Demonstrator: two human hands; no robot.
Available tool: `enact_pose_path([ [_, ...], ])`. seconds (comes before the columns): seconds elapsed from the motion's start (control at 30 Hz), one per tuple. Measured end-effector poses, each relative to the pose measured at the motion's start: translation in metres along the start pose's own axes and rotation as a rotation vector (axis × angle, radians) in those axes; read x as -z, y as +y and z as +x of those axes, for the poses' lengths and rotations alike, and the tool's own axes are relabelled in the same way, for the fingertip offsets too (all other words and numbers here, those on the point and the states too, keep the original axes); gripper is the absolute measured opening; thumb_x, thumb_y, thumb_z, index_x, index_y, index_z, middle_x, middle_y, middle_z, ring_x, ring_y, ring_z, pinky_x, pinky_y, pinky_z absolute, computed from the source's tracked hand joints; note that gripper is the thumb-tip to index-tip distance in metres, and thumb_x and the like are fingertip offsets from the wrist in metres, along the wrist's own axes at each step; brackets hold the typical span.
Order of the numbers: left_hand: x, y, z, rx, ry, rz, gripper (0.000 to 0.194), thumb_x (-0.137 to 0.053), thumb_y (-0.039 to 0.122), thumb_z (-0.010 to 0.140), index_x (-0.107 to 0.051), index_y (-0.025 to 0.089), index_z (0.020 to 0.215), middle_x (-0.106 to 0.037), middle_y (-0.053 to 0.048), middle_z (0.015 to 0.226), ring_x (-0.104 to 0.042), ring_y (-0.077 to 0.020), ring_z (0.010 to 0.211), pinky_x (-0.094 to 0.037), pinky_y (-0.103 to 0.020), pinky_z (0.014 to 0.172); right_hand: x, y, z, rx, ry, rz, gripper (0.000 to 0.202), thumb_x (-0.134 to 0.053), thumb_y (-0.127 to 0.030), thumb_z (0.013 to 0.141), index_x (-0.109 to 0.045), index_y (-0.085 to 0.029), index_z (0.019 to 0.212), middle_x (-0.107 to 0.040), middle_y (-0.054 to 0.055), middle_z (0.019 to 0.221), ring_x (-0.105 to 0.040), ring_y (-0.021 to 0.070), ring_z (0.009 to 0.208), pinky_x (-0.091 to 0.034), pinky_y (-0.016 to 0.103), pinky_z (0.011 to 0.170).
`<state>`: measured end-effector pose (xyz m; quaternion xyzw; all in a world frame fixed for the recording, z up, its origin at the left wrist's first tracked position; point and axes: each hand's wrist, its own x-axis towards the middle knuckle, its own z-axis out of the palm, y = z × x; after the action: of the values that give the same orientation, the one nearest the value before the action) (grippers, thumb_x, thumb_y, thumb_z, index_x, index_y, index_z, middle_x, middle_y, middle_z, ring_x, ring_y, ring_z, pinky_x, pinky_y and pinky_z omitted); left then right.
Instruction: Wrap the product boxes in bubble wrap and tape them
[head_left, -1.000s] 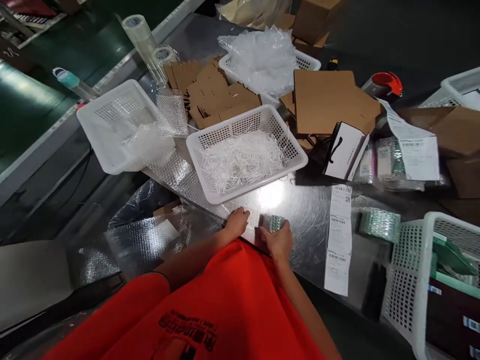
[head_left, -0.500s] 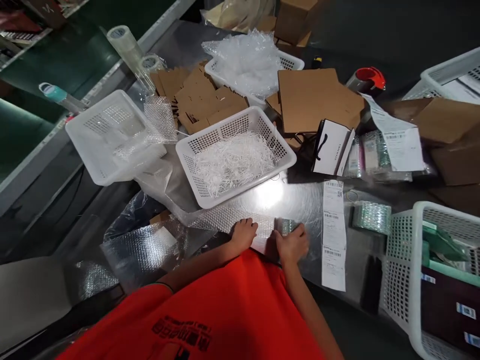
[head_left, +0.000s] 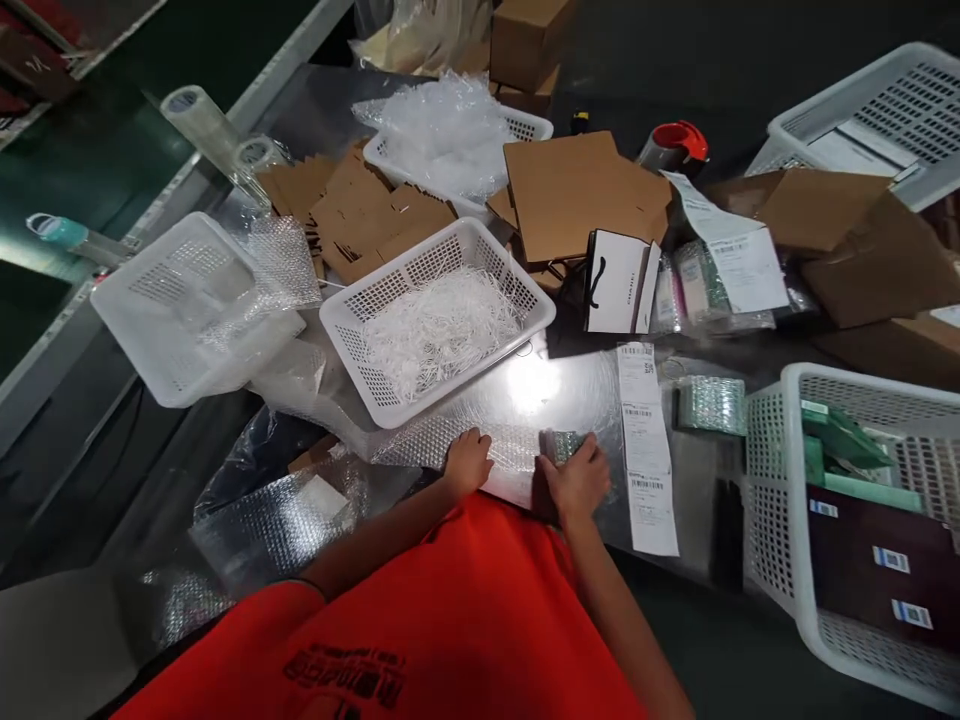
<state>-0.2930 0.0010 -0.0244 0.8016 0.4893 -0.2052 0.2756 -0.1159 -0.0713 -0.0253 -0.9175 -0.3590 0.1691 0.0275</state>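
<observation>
My right hand [head_left: 579, 482] is closed around a small box wrapped in bubble wrap [head_left: 562, 446], which rests on the metal table near its front edge. To the left, my left hand [head_left: 468, 464] has its fingers curled down on a strip of bubble wrap [head_left: 411, 442]. This strip runs leftward from between the hands toward a tangle of clear film. A second bubble-wrapped box [head_left: 712, 404] lies apart, beyond a strip of printed labels [head_left: 646, 450] to the right of my right hand.
Behind my hands stands a white basket [head_left: 352, 372] of shredded paper filler. Flat cardboard [head_left: 585, 195], a white paper bag [head_left: 621, 285] and a red tape dispenser [head_left: 679, 142] are farther back. Another basket [head_left: 795, 510] with green and dark boxes stands right. A pale tray [head_left: 120, 320] sits left.
The camera view has turned, so most of the table's contents appear farther left. My hands keep nearly the same hold, with the wrapped box still under my right hand.
</observation>
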Motion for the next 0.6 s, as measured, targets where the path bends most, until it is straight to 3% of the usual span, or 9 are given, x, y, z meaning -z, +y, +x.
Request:
enact_pose_path([
  [0.17,0.007,0.000,-0.002,-0.011,-0.034,0.041,0.026,-0.056,0.027,0.095,-0.060,0.017,0.119,-0.060,-0.013,0.129,-0.057,-0.0263,0.122,-0.046,-0.036,0.101,0.003,0.004,0.003,0.030,-0.050,0.110,0.084,-0.068,-0.042,0.081,-0.032,-0.001,0.146,-0.050,0.028,0.137,-0.048,0.0372,0.127,-0.039,0.043,0.105],
  [0.33,0.016,0.012,-0.002,-0.015,-0.042,0.089,0.027,-0.055,0.025,0.094,-0.062,0.015,0.118,-0.063,-0.015,0.126,-0.060,-0.0285,0.118,-0.049,-0.038,0.097,0.004,-0.005,-0.004,-0.028,-0.019,0.031,0.076,-0.063,-0.039,0.086,-0.035,-0.004,0.148,-0.047,0.027,0.138,-0.049,0.0386,0.125,-0.040,0.046,0.103],
  [0.5,0.014,0.043,0.003,-0.187,-0.028,0.074,0.032,-0.055,0.025,0.095,-0.059,0.018,0.125,-0.062,-0.012,0.128,-0.060,-0.0259,0.118,-0.050,-0.035,0.097,0.005,-0.015,-0.012,-0.030,0.039,0.024,0.075,-0.062,-0.033,0.086,-0.036,0.000,0.148,-0.050,0.029,0.137,-0.050,0.0396,0.123,-0.041,0.047,0.101],
  [0.6,0.005,0.049,0.010,-0.270,-0.021,0.087,0.047,-0.059,0.017,0.090,-0.051,0.022,0.136,-0.054,-0.012,0.140,-0.056,-0.0266,0.123,-0.049,-0.036,0.100,0.003,-0.016,-0.015,-0.011,0.030,0.100,0.078,-0.065,-0.033,0.085,-0.035,0.001,0.148,-0.050,0.031,0.138,-0.051,0.0406,0.123,-0.042,0.048,0.100],
])
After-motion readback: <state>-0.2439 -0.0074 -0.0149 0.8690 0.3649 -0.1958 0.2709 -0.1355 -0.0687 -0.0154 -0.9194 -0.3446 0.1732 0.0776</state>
